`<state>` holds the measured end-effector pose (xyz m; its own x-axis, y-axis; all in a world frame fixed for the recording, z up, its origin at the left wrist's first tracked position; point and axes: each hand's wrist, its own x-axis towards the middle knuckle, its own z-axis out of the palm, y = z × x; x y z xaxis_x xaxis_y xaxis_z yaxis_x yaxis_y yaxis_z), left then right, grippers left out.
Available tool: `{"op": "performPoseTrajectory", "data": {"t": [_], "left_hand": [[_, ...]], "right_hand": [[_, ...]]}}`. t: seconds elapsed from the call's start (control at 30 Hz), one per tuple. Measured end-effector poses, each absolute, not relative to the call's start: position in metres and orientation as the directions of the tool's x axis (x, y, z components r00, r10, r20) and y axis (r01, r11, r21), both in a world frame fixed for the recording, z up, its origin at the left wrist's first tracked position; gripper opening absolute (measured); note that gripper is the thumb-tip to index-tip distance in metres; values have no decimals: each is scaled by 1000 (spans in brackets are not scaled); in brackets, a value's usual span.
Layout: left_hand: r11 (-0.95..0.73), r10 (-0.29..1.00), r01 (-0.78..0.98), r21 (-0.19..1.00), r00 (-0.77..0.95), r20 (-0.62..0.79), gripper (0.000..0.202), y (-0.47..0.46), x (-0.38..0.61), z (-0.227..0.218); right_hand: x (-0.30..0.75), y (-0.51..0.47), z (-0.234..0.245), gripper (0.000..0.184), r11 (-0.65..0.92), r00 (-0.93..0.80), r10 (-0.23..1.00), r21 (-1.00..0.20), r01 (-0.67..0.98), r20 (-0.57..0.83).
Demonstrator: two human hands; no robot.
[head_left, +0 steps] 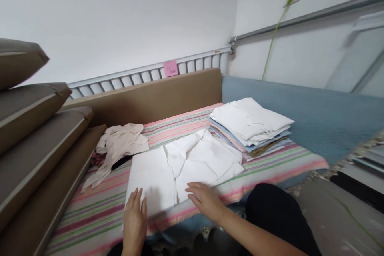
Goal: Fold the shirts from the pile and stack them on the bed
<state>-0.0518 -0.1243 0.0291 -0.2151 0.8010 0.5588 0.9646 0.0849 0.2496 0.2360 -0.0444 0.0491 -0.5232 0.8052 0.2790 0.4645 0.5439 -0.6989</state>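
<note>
A white garment (207,156), partly folded, lies on the striped cloth (168,128) in front of me. Its left part is flat, while the right part is bunched into loose folds. Beside the garment's near left corner is my left hand (135,220), fingers stretched out and holding nothing. My right hand (207,202) hovers at or touches the near edge, its fingers apart; contact is hard to make out. To the right of the garment stands a stack of folded clothes (252,118), white on top with blue, pink and brown layers below.
A crumpled cream garment (127,138) lies at the left, with dark fabric under it. Stacked cushions (39,128) rise along the left side. Brown (180,92) and blue panels (294,112) border the back and right. A radiator (120,83) is behind.
</note>
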Motion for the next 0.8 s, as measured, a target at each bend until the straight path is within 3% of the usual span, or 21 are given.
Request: {"op": "performPoseTrajectory", "data": {"t": [0.1,0.2,0.27,0.37,0.43,0.6,0.8], "left_hand": [[-19,809,970,243,-128,574,52,-76,-24,20],[4,825,974,225,-130,550,58,-27,1,12],[62,847,978,201,-158,507,60,3,14,9],[149,891,976,157,-202,407,62,35,29,5],[179,914,977,117,-210,348,61,46,37,1],[211,940,976,62,-220,262,60,43,46,0],[280,940,950,138,-300,163,67,61,46,31]], "right_hand": [[298,-17,45,32,316,-170,948,-865,390,269],[364,3,39,40,14,250,966,-981,194,63],[395,10,38,45,-117,389,914,-993,-27,-119],[416,14,38,47,-248,305,879,-899,-361,-365],[416,19,39,44,-335,188,867,-819,-465,-462],[406,42,45,36,-493,43,815,-731,-471,-577],[399,65,39,51,-586,51,773,-743,-323,-632]]}}
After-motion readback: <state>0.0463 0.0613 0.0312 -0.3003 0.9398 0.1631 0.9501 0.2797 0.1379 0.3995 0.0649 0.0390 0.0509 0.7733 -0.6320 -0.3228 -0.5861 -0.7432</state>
